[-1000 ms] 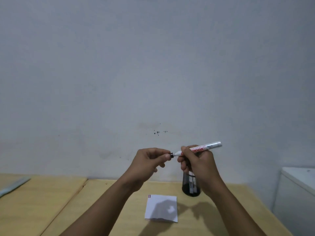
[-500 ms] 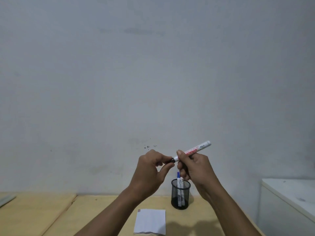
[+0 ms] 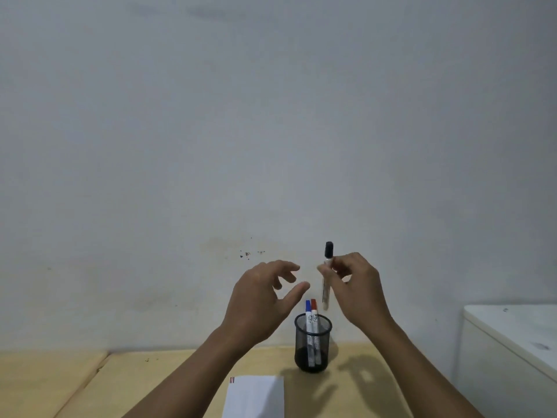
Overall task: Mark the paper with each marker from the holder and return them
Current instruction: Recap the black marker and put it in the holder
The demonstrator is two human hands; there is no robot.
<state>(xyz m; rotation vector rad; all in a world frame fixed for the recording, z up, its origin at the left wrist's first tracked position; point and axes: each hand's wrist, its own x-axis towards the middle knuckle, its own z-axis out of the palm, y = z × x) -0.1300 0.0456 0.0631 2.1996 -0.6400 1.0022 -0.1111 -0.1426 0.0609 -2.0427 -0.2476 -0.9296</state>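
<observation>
My right hand (image 3: 354,285) holds a white marker with a black cap (image 3: 327,276) upright, cap end up, above and slightly right of the black mesh holder (image 3: 313,348). Its lower end hangs just over the holder's rim. A blue-capped marker (image 3: 308,315) and a red-capped marker (image 3: 314,313) stand inside the holder. My left hand (image 3: 262,300) hovers to the left of the held marker with fingers spread and nothing in it. The white paper (image 3: 256,396) lies on the wooden table in front of the holder, partly cut off at the bottom edge.
The light wooden table (image 3: 150,378) has a seam on the left. A white cabinet or appliance (image 3: 512,351) stands at the right. A plain grey wall rises directly behind the holder.
The black cap is now on the marker. My left hand let go and opened. My right hand turned the marker from slanted to upright, over the holder. The view tilted upward.
</observation>
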